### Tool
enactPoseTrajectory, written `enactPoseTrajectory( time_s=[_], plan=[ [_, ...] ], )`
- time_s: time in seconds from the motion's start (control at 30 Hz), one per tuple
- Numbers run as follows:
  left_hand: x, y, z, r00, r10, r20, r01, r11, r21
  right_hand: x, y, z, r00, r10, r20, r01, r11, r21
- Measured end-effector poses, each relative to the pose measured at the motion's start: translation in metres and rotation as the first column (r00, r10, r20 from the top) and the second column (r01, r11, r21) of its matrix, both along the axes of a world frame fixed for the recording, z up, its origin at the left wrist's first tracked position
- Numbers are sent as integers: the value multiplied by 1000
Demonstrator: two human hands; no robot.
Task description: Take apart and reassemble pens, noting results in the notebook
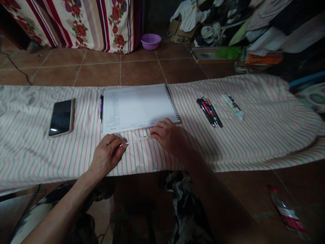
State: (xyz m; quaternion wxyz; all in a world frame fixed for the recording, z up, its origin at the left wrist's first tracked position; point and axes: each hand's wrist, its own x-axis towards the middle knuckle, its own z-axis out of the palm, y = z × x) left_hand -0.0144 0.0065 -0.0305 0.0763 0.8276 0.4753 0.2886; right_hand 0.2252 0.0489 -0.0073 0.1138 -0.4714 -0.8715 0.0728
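Observation:
My left hand (108, 150) pinches one end of a slim white pen refill (135, 140) between thumb and fingers, and its dark tip points right. Just past that tip is my right hand (166, 135), with thumb and fingers pressed together; whatever they hold is too small or hidden to make out. Beyond both hands lies a spiral-bound notebook (142, 105) with a mostly blank white page and print along its left side. Along the notebook's left edge rests a purple and black pen (101, 108).
The striped cloth (83, 149) covers the table. A phone (61, 118) lies on the left. To the right are several pens (209, 112) in a bunch and a white packet (233, 106). A purple basin (151, 41) and a bottle (286, 211) are on the tiled floor.

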Motion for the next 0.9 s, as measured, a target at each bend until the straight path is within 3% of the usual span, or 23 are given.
enactPoseTrajectory(
  time_s=[0.57, 0.9],
  plan=[
    [0, 1, -1, 1000, 9, -2, -9, 1000, 15, -1, 3, -6, 998, 2, -63, -2, 1000, 1],
    [1, 1, -2, 1000, 5, 17, -5, 1000, 8, -4, -1, 1, 1000, 3, -31, -3, 1000, -5]
  ],
)
